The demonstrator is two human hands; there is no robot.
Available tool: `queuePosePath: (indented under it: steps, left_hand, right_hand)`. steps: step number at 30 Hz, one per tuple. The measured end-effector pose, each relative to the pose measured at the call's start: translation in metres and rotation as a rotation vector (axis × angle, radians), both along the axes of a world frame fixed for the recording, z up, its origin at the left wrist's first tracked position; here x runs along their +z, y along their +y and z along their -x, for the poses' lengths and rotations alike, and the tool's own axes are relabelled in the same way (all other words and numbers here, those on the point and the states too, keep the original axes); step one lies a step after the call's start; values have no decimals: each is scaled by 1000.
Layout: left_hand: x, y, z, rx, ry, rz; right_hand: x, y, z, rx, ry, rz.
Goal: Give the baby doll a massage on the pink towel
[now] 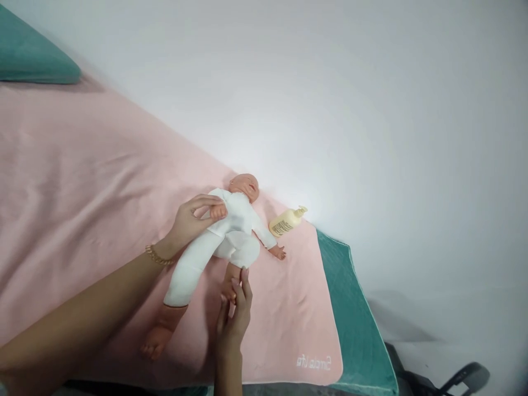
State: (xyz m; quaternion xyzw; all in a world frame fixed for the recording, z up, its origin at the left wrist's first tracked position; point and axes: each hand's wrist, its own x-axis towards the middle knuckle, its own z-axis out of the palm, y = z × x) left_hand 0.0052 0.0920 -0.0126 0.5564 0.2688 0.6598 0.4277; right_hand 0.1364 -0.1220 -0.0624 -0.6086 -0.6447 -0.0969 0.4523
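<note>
On the pink blanket (289,313), I log the doll (238,212) on its back near a pump bottle (285,222), left hand (187,221) pinching its small hand (218,212) in the fingers, seemingly to steady it, right hand (236,323) pinching one foot (229,290) likewise, apparently keeping that knee (248,251) bent.

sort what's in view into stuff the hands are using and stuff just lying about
In use: doll, held by one arm and one leg; pink blanket, under it.

Apparently just lying about: pump bottle, untouched; green pillow; dark item at lower right, unclear what.

Smooth plastic doll head (243,185), cloth blanket (284,319).
</note>
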Motion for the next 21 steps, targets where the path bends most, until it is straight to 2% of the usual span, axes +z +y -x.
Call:
queuePosePath:
  steps: [6, 10, 15, 18, 21]
  left_hand:
    - [-9, 9, -4, -90, 214, -360]
    - [-13, 15, -5, -205, 373, -459]
    - [-13, 16, -6, -286, 475, -390]
    - [-11, 14, -5, -273, 367, -333]
    - [-8, 10, -2, -202, 180, -160]
  right_hand:
    - [36, 34, -3, 5, 24, -13]
    - [46, 43, -4, -3, 96, 26]
    - [41, 44, -4, 9, 95, 19]
    - [34, 38, -3, 18, 93, -26]
    - [28, 24, 2, -8, 93, -30]
